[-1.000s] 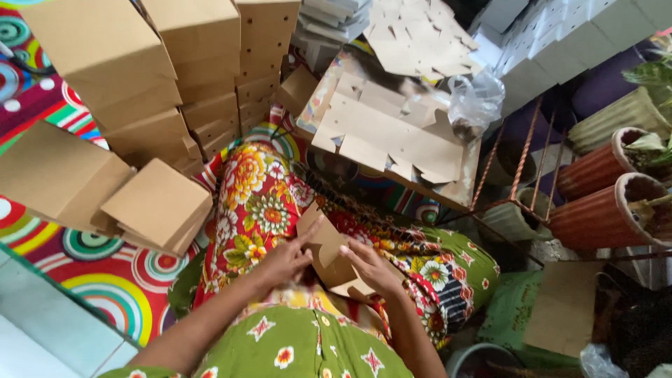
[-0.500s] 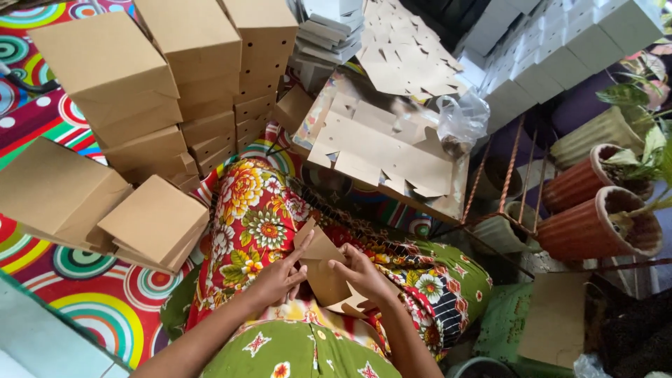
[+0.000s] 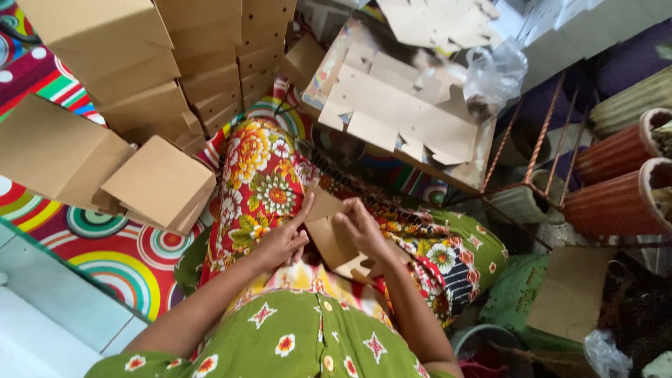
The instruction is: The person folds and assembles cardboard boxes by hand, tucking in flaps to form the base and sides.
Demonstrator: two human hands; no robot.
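Both hands are on one flat brown die-cut cardboard blank (image 3: 334, 234), held over the lap against the red floral patterned cloth (image 3: 262, 182). Left hand (image 3: 280, 241): fingers extended along the blank's left edge, index tip up near its top corner, pressing a panel rather than closed around it. Right hand (image 3: 364, 227): fingers curled over the upper right edge, pinching the card; thumb hidden. The blank looks partly folded, one panel raised toward the camera, with tabs visible at its lower edge; no closed box shape yet, so I judge this piece to be at an early fold. Done work, judged from the scene: a tall stack of assembled plain brown cardboard boxes (image 3: 203, 63) at upper left, and two more loose finished brown boxes (image 3: 161, 183) lying on the bright striped and ringed floor mat (image 3: 105, 245) just left of the lap. Work left: a pile of unfolded flat brown cardboard blanks (image 3: 402, 112) lies ahead of the knees in a shallow cardboard tray, with more sheets beyond it; the count is not readable. A clear crumpled plastic bag (image 3: 493, 73) sits at the pile's far right. Ribbed terracotta plant pots (image 3: 616, 182) stand at the right, well apart from the work. Estimate: many boxes finished, with a fair supply remaining.
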